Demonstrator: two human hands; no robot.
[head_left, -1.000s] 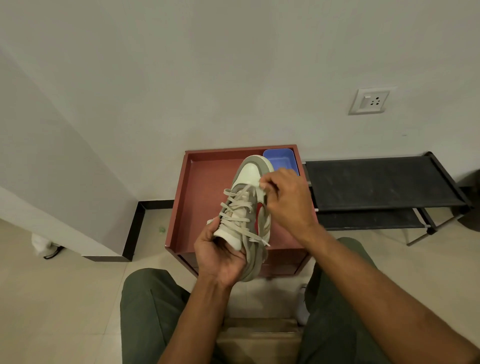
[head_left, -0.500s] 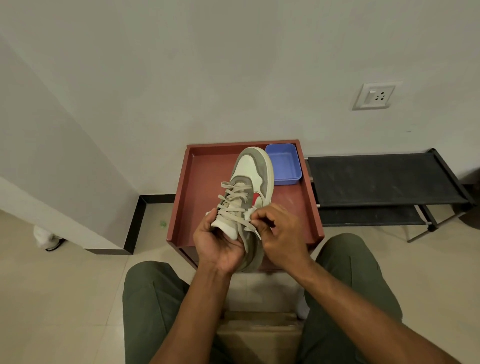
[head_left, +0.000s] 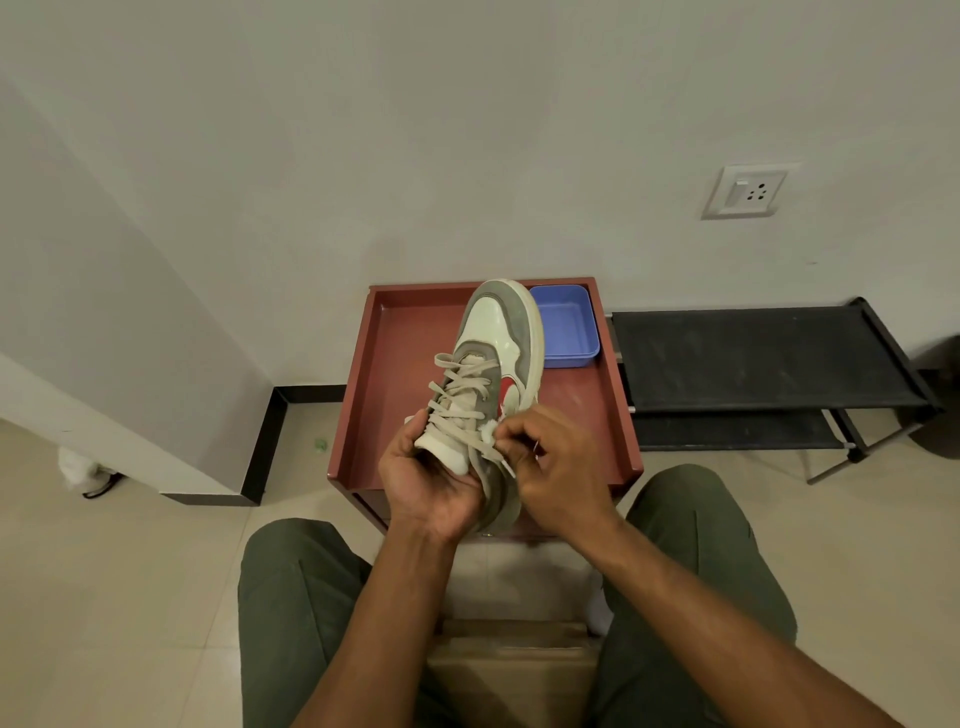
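Down from the toe, the right hand (head_left: 558, 475) now sits at the sneaker's (head_left: 493, 384) collar, fingers curled and pinching a lace (head_left: 491, 451) end. Cupping the heel, the left hand (head_left: 428, 480) holds the sneaker toe-up above the red-brown tray table (head_left: 395, 364), near a blue tub (head_left: 569, 325).

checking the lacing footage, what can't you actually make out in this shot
Head view: sneaker heel end, mostly covered by the left hand gripping it.
Part of the lace and its eyelet, under the pinching right hand.
Left side of the blue tray, behind the sneaker's toe.
A dark object, cut off by the right edge.
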